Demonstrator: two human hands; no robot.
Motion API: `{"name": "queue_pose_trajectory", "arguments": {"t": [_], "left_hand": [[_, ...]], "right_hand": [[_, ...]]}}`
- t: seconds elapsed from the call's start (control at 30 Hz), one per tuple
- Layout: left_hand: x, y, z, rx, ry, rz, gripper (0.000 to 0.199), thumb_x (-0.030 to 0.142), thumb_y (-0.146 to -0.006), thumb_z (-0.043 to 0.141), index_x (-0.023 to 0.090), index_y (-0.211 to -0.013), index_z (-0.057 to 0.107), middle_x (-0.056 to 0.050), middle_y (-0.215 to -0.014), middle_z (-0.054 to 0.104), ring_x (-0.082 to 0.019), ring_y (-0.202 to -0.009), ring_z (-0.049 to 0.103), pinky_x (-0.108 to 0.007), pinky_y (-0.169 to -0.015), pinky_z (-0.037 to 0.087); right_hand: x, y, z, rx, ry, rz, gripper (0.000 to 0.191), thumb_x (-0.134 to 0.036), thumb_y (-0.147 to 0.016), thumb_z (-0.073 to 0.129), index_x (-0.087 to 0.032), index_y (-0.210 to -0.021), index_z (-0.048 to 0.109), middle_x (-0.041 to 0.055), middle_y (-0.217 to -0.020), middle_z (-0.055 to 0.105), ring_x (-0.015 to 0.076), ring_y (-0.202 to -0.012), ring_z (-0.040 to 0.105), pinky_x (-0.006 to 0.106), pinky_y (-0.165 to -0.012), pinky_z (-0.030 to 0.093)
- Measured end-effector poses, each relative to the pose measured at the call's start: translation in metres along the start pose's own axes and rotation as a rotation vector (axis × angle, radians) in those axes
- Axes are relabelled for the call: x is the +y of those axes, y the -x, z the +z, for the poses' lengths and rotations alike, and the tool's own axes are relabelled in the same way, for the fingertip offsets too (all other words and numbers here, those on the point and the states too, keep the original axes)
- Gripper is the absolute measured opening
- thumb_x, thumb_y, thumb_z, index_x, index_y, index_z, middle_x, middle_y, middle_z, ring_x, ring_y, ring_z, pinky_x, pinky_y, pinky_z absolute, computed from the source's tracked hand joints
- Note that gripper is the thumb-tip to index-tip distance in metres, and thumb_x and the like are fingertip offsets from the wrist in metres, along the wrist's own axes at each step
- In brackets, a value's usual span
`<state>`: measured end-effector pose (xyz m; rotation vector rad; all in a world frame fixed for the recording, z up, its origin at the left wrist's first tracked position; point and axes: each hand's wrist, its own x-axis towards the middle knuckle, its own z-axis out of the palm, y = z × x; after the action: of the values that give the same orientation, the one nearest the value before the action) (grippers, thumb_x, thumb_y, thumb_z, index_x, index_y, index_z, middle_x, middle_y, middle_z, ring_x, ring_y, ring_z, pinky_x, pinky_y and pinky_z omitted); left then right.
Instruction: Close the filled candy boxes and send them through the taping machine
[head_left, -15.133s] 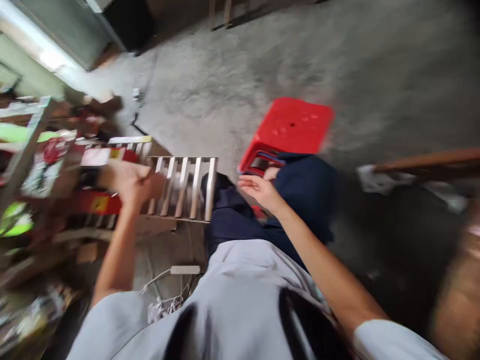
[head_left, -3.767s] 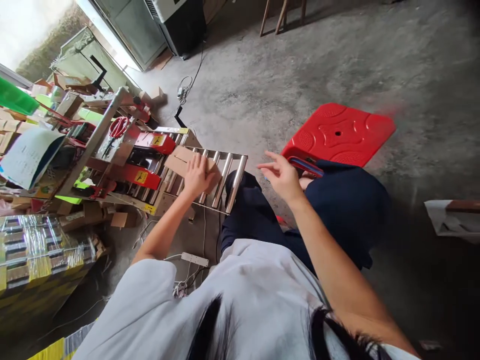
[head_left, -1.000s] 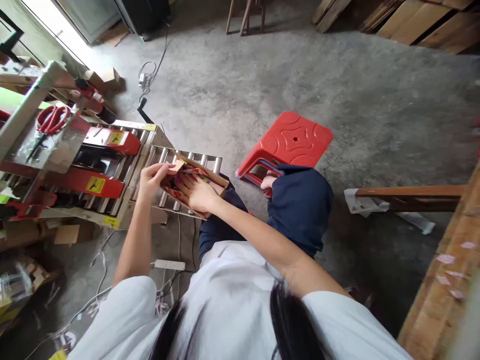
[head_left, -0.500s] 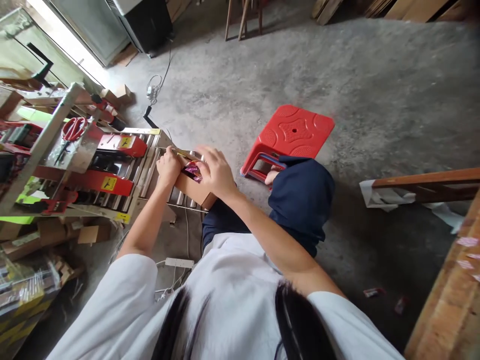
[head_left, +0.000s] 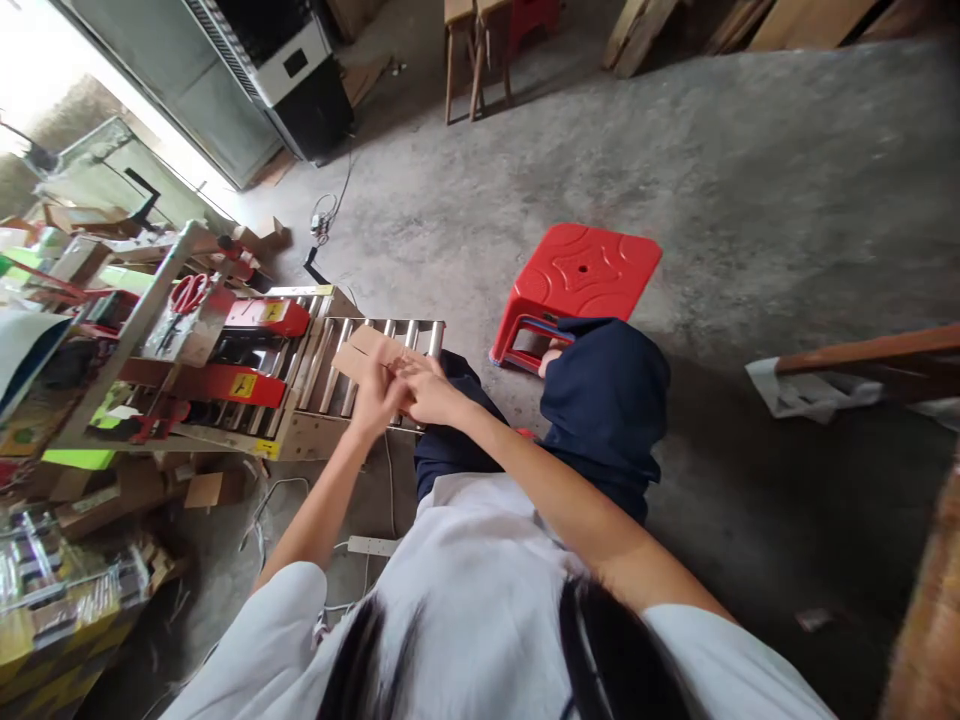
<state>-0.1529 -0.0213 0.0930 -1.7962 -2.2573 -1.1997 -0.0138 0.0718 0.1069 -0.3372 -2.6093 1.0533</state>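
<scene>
A small brown cardboard box rests on the metal rollers of a conveyor, its top flaps folded over so the contents are hidden. My left hand is closed at the near side of the box, fingers curled against a flap and slightly blurred. Close beside it, my right hand grips the right end of the box with bent fingers. The two hands nearly touch, and they cover much of the box.
Left of the rollers stands a box-sealing machine with red side guides and red-handled scissors on top. A red plastic stool stands on the concrete floor. A power strip and cables lie below the conveyor. Wooden furniture is at right.
The box was open with shiny purple packets showing; its flaps now cover them. My right hand moved from above the opening to the box's right end. My left hand came nearer to it.
</scene>
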Motion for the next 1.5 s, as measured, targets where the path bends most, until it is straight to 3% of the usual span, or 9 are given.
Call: {"name": "queue_pose_trajectory", "arguments": {"t": [0.1,0.37,0.63,0.77,0.9,1.03,1.2,1.37,1.5], "left_hand": [[0.023,0.016,0.01,-0.277,-0.164,0.072,0.091,0.062,-0.088,0.051,0.011,-0.156,0.02,-0.023,-0.158,0.032,-0.034,-0.15,0.025,-0.056,-0.123,0.02],[-0.003,0.014,0.02,-0.231,-0.519,-0.063,0.087,0.057,-0.086,0.059,0.012,-0.155,0.031,-0.019,-0.162,0.027,-0.035,-0.152,0.022,-0.054,-0.124,0.021],[-0.146,-0.037,-0.11,-0.188,-0.533,-0.492,0.077,0.038,-0.085,0.061,0.008,-0.151,0.037,-0.019,-0.162,0.027,-0.029,-0.153,0.021,-0.039,-0.125,0.019],[-0.171,-0.052,-0.148,-0.058,-0.553,-0.672,0.081,0.029,-0.084,0.061,0.006,-0.154,0.027,-0.024,-0.162,0.021,-0.032,-0.154,0.013,-0.047,-0.125,0.012],[-0.143,-0.037,-0.075,0.129,-0.587,-0.567,0.084,0.025,-0.087,0.054,0.0,-0.156,0.012,-0.029,-0.163,0.005,-0.033,-0.154,-0.004,-0.054,-0.125,0.006],[-0.073,-0.006,0.052,-0.076,-0.334,-0.238,0.085,0.032,-0.085,0.06,0.014,-0.156,0.017,-0.024,-0.164,0.015,-0.034,-0.155,0.006,-0.059,-0.123,0.012],[0.005,-0.004,0.145,-0.118,0.072,-0.041,0.086,0.041,-0.086,0.06,0.009,-0.155,0.019,-0.027,-0.158,0.026,-0.037,-0.152,0.018,-0.056,-0.124,0.019],[0.034,-0.022,0.19,-0.387,0.351,-0.017,0.1,0.048,-0.078,0.067,0.019,-0.158,0.016,-0.023,-0.157,0.027,-0.039,-0.137,0.046,-0.057,-0.109,0.045],[0.034,-0.014,0.186,-0.476,0.46,-0.173,0.102,0.049,-0.073,0.068,0.024,-0.157,0.016,-0.023,-0.156,0.031,-0.039,-0.124,0.059,-0.056,-0.097,0.055]], "right_hand": [[0.015,0.002,-0.012,0.003,-0.348,-0.099,0.044,-0.013,-0.072,0.06,-0.013,-0.115,0.068,0.0154,-0.132,0.064,0.03,-0.13,0.055,0.051,-0.116,0.035],[0.075,0.005,-0.027,0.453,-0.922,0.327,0.061,-0.049,-0.064,0.081,-0.023,-0.115,0.062,0.0096,-0.107,0.074,0.0248,-0.104,0.069,0.047,-0.103,0.051],[0.108,0.042,-0.034,0.532,-0.902,0.528,0.063,-0.054,-0.056,0.085,-0.021,-0.108,0.068,0.0092,-0.098,0.075,0.0203,-0.086,0.072,0.029,-0.075,0.062],[0.121,0.075,-0.033,0.536,-0.906,0.624,0.061,-0.053,-0.05,0.085,-0.022,-0.1,0.071,0.009,-0.095,0.076,0.022,-0.084,0.073,0.029,-0.072,0.064],[0.139,0.118,-0.042,0.605,-0.869,0.717,0.058,-0.055,-0.049,0.085,-0.025,-0.097,0.073,0.0086,-0.094,0.076,0.0221,-0.082,0.073,0.025,-0.069,0.064],[0.105,0.162,-0.067,0.743,-0.792,0.702,0.046,-0.054,-0.057,0.083,-0.025,-0.091,0.072,0.0107,-0.091,0.076,0.0246,-0.082,0.074,0.031,-0.073,0.064],[0.073,0.191,-0.094,0.842,-0.608,0.725,0.03,-0.042,-0.075,0.072,-0.019,-0.094,0.07,0.0095,-0.092,0.076,0.0235,-0.09,0.074,0.039,-0.086,0.061],[0.031,0.269,-0.128,0.816,-0.157,0.753,0.024,-0.022,-0.088,0.057,-0.017,-0.108,0.068,0.009,-0.102,0.074,0.0192,-0.094,0.071,0.036,-0.089,0.057],[-0.033,0.367,-0.18,1.205,0.492,0.905,0.027,-0.032,-0.094,0.054,-0.019,-0.113,0.068,0.013,-0.116,0.07,0.025,-0.111,0.064,0.044,-0.101,0.047]]}}
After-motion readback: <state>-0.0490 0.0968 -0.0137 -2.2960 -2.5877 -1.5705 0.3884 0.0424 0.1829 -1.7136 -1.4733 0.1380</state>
